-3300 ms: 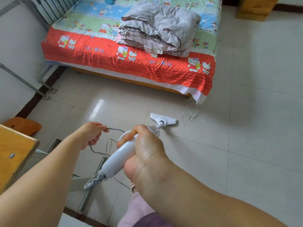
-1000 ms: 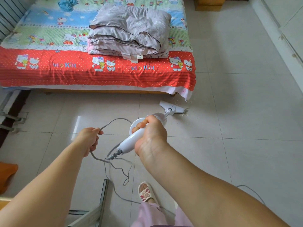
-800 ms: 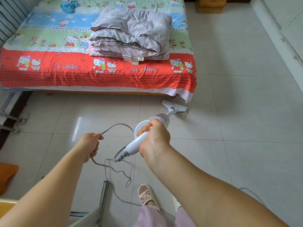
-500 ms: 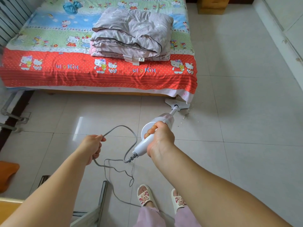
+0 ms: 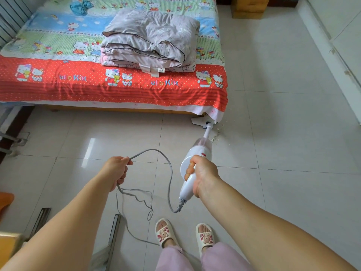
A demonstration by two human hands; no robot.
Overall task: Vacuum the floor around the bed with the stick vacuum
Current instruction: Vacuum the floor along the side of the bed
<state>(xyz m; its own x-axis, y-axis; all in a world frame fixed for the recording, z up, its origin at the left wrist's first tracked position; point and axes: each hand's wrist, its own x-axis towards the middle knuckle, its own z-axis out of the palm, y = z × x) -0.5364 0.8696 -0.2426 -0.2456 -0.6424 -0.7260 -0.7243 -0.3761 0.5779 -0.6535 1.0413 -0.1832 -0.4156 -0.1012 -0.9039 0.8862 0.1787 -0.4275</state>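
My right hand (image 5: 203, 173) grips the handle of the white stick vacuum (image 5: 199, 151). The vacuum's floor head (image 5: 200, 121) lies on the tiles at the bed's near right corner, partly tucked under the hanging sheet. Small bits of debris (image 5: 217, 134) are scattered just right of the tube. My left hand (image 5: 117, 169) holds the grey power cord (image 5: 168, 167), which loops from my fist to the handle's end and trails on the floor. The bed (image 5: 117, 89) has a red cartoon-print sheet.
A folded grey quilt (image 5: 150, 40) sits on the bed. A wooden cabinet (image 5: 250, 6) stands at the far right. Metal rails (image 5: 113, 231) and a wooden edge (image 5: 9, 243) are at the lower left. My feet in slippers (image 5: 166, 231) stand on pale tiles. A white wall base (image 5: 332, 45) runs along the right.
The vacuum head has slid forward from the open floor to the bed's corner and partly under the sheet. My right arm has stretched out; the cord loop has lengthened.
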